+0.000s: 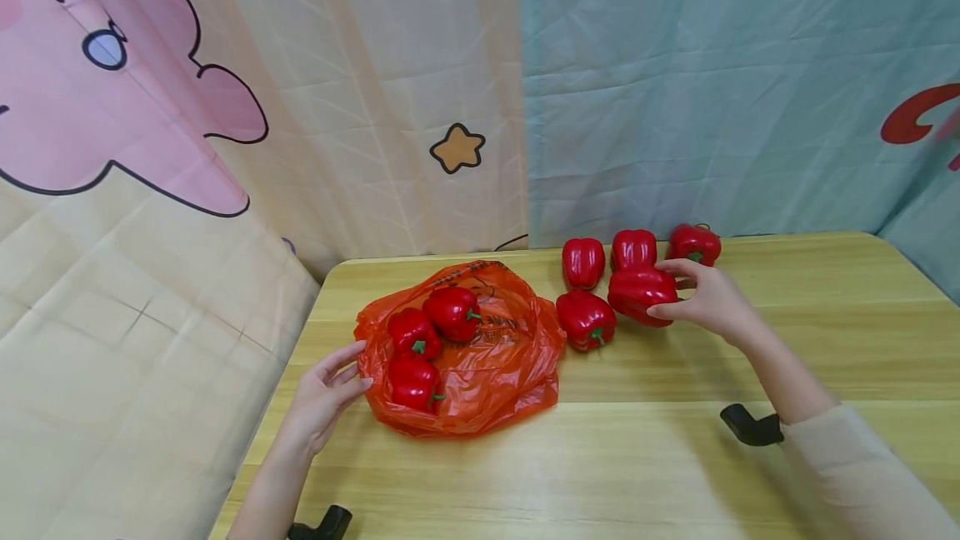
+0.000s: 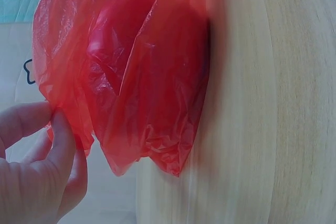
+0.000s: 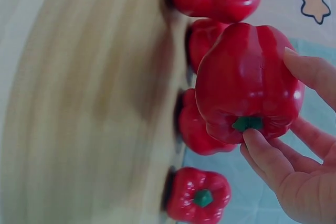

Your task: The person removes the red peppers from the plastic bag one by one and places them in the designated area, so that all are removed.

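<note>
My right hand (image 1: 712, 300) holds a shiny red bell pepper (image 1: 639, 295) by its stem end, thumb on one side and fingertips by the green stem. In the right wrist view this pepper (image 3: 249, 72) is raised off the wooden surface. At the left, my left hand (image 1: 321, 397) pinches the rim of a thin red plastic bag (image 1: 517, 386) between thumb and fingers. The bag lies spread with its mouth up. Inside its left half sit three red peppers, one at the back (image 1: 452, 312), one in the middle (image 1: 412, 333) and one in front (image 1: 415, 383).
Another pepper (image 1: 585, 319) stands right beside the bag's right edge. Behind it, along the table's back edge, are a left pepper (image 1: 583, 263), a middle pepper (image 1: 633, 248) and a right pepper (image 1: 693, 243). A printed curtain (image 1: 630, 90) hangs behind the wooden table (image 1: 600, 465).
</note>
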{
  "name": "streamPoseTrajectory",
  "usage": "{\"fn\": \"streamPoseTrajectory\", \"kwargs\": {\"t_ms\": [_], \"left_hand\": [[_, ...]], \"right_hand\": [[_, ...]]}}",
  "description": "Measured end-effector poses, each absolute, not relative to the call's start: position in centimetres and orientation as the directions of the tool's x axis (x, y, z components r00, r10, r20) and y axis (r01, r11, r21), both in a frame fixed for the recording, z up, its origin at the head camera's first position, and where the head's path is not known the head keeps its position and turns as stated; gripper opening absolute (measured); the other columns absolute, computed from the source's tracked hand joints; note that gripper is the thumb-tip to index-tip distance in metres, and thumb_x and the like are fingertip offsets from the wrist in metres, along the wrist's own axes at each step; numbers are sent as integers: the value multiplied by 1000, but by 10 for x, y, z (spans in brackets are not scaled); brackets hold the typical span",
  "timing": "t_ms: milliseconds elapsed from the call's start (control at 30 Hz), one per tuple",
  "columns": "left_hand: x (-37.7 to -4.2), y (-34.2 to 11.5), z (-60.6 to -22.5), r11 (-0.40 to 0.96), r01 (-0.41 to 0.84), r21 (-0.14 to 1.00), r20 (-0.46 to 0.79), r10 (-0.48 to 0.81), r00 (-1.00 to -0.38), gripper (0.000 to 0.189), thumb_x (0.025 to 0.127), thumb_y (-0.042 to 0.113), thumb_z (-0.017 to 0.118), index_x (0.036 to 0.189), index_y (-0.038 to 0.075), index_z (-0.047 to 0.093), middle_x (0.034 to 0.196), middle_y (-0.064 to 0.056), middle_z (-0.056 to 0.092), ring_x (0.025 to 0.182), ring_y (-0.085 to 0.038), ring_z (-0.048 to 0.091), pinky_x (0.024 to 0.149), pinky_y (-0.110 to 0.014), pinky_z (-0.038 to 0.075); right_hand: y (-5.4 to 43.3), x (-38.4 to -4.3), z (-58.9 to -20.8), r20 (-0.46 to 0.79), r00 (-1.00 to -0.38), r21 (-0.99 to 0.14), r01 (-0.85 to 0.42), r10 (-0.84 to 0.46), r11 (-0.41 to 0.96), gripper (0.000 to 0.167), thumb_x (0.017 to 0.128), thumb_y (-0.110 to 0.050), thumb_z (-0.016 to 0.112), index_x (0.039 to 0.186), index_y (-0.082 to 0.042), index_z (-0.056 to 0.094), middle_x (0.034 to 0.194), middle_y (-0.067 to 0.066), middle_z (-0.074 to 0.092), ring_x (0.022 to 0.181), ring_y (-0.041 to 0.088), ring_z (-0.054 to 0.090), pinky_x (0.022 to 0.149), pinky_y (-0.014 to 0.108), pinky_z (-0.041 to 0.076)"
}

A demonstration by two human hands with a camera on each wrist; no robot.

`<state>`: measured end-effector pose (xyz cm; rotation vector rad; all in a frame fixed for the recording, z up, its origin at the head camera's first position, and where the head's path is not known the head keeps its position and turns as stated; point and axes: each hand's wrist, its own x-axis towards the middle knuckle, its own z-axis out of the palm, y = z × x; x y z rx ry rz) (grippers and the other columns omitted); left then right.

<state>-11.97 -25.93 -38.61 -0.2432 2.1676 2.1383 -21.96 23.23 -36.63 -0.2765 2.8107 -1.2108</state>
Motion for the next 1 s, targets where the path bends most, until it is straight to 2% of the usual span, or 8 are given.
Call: {"fn": "streamPoseTrajectory", "kwargs": {"t_ms": [333,733,1000], "left_hand": [[-120,-259,-386,10,-179,984,-178,-52,-983,54,85,-9,57,136,-7,38,121,-5,47,100,-8,59,84,-25,51],[-121,-259,-385,29,-193,981,-192,-60,-980,55,86,-8,57,137,-5,37,126,-9,45,100,-7,59,84,-25,51],[-120,-258,-385,17,-187,982,-186,-60,-981,55,85,-10,57,136,-6,38,122,-6,46,100,-7,59,84,-25,51]], "right_hand": [[235,-220,-382,8,-987,-742,-115,-162,660,71,75,-23,77,131,4,44,121,29,48,107,47,46,71,44,55],[234,-223,-396,-9,-993,-762,-67,-114,644,73,75,-26,77,133,4,43,123,29,48,108,46,46,75,45,54],[229,-225,-399,12,-994,-740,-84,-112,668,74,76,-29,77,131,6,43,121,30,49,104,46,49,75,45,54]]}}
